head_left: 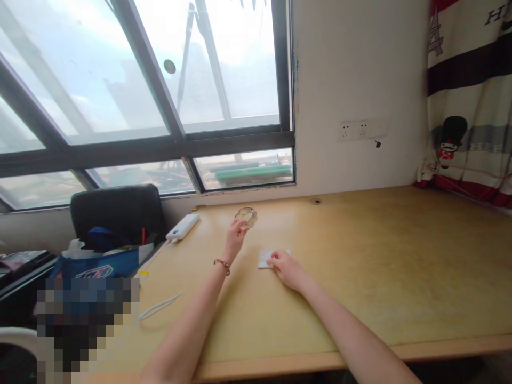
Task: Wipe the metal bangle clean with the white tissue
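A clear, round glass dish (250,216) with a wavy rim is tilted above the wooden table (380,266). My left hand (237,234), with a beaded bracelet on the wrist, grips the dish by its near left edge. To the right and nearer to me, a small white flat piece, perhaps folded paper (264,259), lies on the table. My right hand (288,270) rests over its right part, thumb and fingertips closed together on it. The dish and the white piece are apart.
A white power bank (183,226) with a cable lies at the table's back left edge. Another white cable loop (160,305) is nearer to me. Left of the table stand a black chair (118,213) and a blue bag (96,272). Window and wall rise behind.
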### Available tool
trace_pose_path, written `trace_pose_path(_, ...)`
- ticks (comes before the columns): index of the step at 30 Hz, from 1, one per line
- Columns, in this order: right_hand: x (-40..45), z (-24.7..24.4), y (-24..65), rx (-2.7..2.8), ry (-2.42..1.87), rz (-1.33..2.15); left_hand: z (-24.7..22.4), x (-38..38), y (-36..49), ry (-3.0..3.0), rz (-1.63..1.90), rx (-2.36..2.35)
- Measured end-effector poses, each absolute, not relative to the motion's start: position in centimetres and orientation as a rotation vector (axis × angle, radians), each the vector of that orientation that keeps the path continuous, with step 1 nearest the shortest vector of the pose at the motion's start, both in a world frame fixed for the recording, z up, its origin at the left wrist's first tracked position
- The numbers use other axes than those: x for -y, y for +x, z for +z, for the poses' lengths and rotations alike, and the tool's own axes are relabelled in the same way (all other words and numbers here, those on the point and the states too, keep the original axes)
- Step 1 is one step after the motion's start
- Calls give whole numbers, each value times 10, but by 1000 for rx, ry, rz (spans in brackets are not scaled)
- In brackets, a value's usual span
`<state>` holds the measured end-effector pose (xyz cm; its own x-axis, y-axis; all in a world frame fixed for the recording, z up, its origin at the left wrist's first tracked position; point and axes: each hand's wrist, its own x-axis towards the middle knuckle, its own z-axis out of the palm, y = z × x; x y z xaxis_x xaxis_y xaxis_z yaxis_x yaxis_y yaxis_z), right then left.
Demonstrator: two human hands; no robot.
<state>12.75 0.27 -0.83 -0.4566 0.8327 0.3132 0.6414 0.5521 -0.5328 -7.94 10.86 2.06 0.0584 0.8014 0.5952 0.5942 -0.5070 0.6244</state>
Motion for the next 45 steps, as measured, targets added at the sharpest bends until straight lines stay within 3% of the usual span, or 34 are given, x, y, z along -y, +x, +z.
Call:
trace_pose_path(8,-4,-9,128,2243,-1130,476,-13,-113,-185,2118,1388,-1783)
trace_pose_path(45,-4,-10,138,2228,-1122,592,-22,-122,-191,2067,1252,-1829)
